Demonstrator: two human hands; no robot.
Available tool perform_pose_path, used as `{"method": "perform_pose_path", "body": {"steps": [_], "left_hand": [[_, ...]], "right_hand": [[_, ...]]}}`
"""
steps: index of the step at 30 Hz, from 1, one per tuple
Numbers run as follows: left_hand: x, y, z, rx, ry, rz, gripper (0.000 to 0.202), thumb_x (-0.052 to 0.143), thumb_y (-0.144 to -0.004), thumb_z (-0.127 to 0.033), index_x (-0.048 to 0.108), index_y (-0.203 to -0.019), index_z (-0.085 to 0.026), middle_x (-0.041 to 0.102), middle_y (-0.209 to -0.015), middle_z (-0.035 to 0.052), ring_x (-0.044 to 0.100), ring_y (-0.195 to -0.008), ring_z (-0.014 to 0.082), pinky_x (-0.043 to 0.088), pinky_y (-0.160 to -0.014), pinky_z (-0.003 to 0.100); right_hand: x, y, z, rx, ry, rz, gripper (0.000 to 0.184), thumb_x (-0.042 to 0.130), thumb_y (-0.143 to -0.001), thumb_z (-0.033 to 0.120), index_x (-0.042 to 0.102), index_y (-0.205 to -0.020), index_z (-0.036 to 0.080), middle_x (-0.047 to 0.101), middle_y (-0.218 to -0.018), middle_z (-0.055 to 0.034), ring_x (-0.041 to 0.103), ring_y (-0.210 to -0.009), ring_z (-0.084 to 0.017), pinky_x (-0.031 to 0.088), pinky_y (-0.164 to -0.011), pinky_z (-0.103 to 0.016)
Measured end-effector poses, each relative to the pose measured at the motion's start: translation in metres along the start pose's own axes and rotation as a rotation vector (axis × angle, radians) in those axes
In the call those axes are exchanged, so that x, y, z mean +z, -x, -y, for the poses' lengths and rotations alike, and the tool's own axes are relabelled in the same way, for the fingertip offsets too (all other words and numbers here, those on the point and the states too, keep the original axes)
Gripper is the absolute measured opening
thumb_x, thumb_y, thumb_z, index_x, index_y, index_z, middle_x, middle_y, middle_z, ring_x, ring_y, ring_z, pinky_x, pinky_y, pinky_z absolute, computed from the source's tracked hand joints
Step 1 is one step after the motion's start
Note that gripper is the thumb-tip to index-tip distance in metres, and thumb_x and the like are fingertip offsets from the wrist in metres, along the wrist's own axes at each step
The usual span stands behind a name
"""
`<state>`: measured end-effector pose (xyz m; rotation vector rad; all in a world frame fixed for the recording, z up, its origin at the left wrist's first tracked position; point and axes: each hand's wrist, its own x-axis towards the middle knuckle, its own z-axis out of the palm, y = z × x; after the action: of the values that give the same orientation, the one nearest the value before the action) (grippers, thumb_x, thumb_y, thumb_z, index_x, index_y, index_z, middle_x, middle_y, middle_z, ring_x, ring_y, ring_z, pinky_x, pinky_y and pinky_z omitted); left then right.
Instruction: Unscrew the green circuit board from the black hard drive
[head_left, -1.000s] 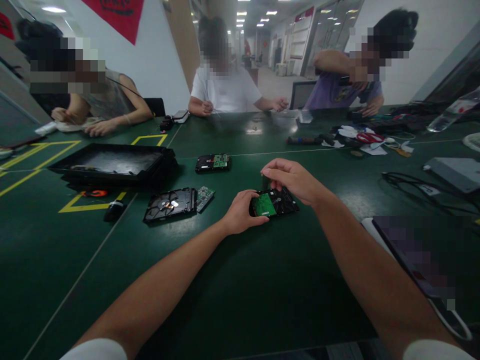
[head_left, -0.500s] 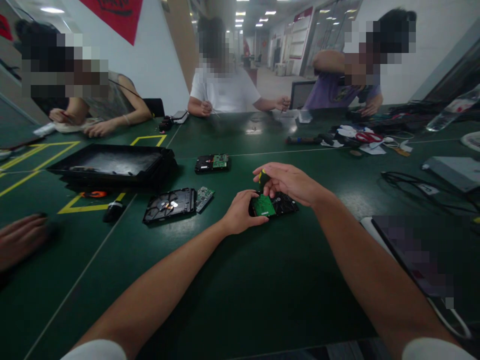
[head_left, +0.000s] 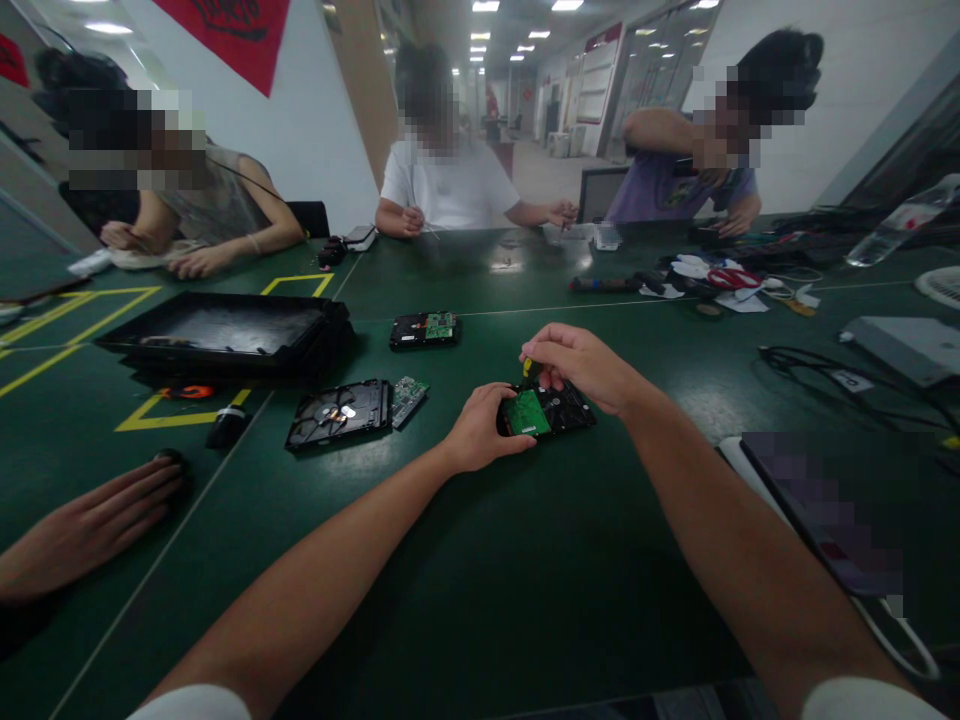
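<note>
In the middle of the table lies a black hard drive (head_left: 566, 408) with a green circuit board (head_left: 528, 411) facing up. My left hand (head_left: 480, 428) grips its left end, thumb along the near edge and fingers at the far side. Above the board, my right hand (head_left: 581, 365) pinches a yellow and black screwdriver (head_left: 529, 370) held upright. The screwdriver's tip is too small to make out against the drive. Left of my left hand lie another hard drive (head_left: 337, 415) and a loose circuit board (head_left: 409, 400). A third hard drive (head_left: 424, 329) sits farther back.
A stack of black panels (head_left: 225, 330) stands at the left, near a co-worker's hand (head_left: 97, 520) on the table. A tablet-like device (head_left: 817, 510), black cables (head_left: 817, 375) and a grey metal box (head_left: 904, 347) lie at the right. Several people sit across the table.
My right hand has shifted slightly, showing more of the drive, with the screwdriver still in it. My left hand stays put. The co-worker's hand at the left has slid further into view.
</note>
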<state>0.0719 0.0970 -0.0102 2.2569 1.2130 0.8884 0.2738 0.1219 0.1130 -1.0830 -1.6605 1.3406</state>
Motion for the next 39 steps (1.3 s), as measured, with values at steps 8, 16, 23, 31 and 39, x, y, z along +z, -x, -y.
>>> {"method": "perform_pose_path", "body": {"steps": [8, 16, 23, 31, 39], "left_hand": [[0.0, 0.0, 0.0, 0.005, 0.007, -0.006, 0.072, 0.089, -0.071, -0.049, 0.055, -0.13, -0.024, 0.058, -0.14, 0.0122, 0.052, -0.135, 0.0346, 0.044, -0.115, 0.054], [0.002, -0.001, 0.001, 0.006, 0.007, -0.008, 0.074, 0.089, -0.071, -0.049, 0.055, -0.132, -0.025, 0.059, -0.14, 0.0128, 0.053, -0.135, 0.0347, 0.043, -0.115, 0.055], [0.001, 0.0, 0.002, 0.009, 0.002, -0.011, 0.071, 0.089, -0.072, -0.05, 0.055, -0.128, -0.023, 0.058, -0.14, 0.0132, 0.052, -0.136, 0.0346, 0.044, -0.116, 0.054], [0.001, 0.001, 0.002, 0.013, 0.004, -0.011, 0.072, 0.089, -0.071, -0.05, 0.054, -0.129, -0.023, 0.058, -0.14, 0.013, 0.052, -0.135, 0.0343, 0.043, -0.116, 0.054], [0.002, 0.0, 0.002, 0.016, 0.002, -0.019, 0.073, 0.089, -0.072, -0.05, 0.054, -0.13, -0.022, 0.058, -0.14, 0.0139, 0.053, -0.133, 0.0344, 0.045, -0.114, 0.053]], "right_hand": [[0.002, 0.006, 0.008, 0.051, -0.192, 0.17, 0.021, 0.062, -0.097, 0.037, 0.071, -0.103, 0.019, 0.074, -0.114, -0.0096, 0.063, -0.061, -0.01, 0.049, -0.046, -0.022], [0.001, 0.005, 0.006, 0.043, -0.251, 0.18, 0.02, 0.059, -0.1, 0.037, 0.067, -0.109, 0.021, 0.072, -0.105, -0.0068, 0.064, -0.065, -0.011, 0.058, -0.06, -0.024], [-0.007, 0.001, 0.004, -0.073, 0.038, 0.009, 0.019, 0.068, -0.094, 0.038, 0.072, -0.093, 0.019, 0.068, -0.083, -0.002, 0.058, -0.065, -0.01, 0.046, -0.054, -0.021], [-0.003, 0.0, 0.002, 0.01, -0.049, -0.036, 0.014, 0.07, -0.09, 0.032, 0.067, -0.085, 0.019, 0.069, -0.081, -0.004, 0.056, -0.055, -0.009, 0.04, -0.045, -0.022], [0.002, 0.006, 0.006, 0.014, -0.232, 0.146, 0.021, 0.062, -0.099, 0.037, 0.071, -0.105, 0.018, 0.073, -0.109, -0.0092, 0.063, -0.063, -0.01, 0.053, -0.052, -0.023]]}}
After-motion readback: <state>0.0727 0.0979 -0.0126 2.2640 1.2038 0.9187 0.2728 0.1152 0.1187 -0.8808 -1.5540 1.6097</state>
